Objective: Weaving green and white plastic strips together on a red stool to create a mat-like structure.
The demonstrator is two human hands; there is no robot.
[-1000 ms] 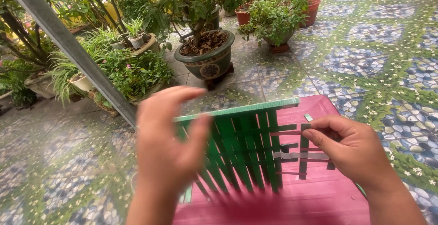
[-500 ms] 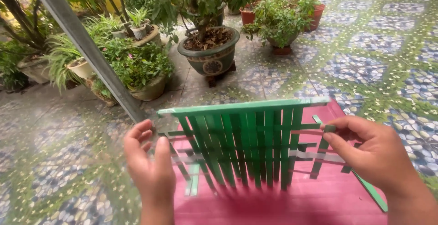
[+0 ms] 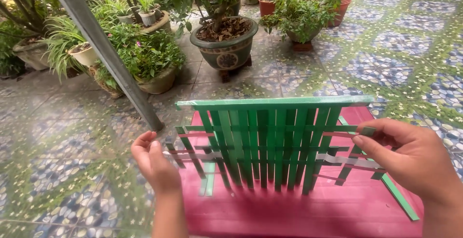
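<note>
Two hands work on a woven mat of green strips (image 3: 270, 141) that stands over a pink board (image 3: 299, 209). The left hand (image 3: 154, 163) is at the left side of the mat, with its fingers bent and close together, touching the ends of the cross strips that stick out there. I cannot tell if it pinches one or only pushes on them. The right hand (image 3: 410, 158) is at the right side, and its thumb and fingers pinch the end of a pale cross strip (image 3: 345, 161) that runs through the upright green ones. The strips look thin, flat and very light, like paper or leaf, so they will likely bend and crease if squeezed hard, and they may tear if pulled fast. The weave looks loose near the bottom, so strips could slide out of place. The best spots to hold seem to be the free strip ends at both sides, or the folded green bar (image 3: 275, 103) along the top, which looks stiffer. One loose green strip (image 3: 398, 197) lies on the board by the right wrist. Potted plants (image 3: 226, 40) stand behind on a tiled floor (image 3: 62, 180).
</note>
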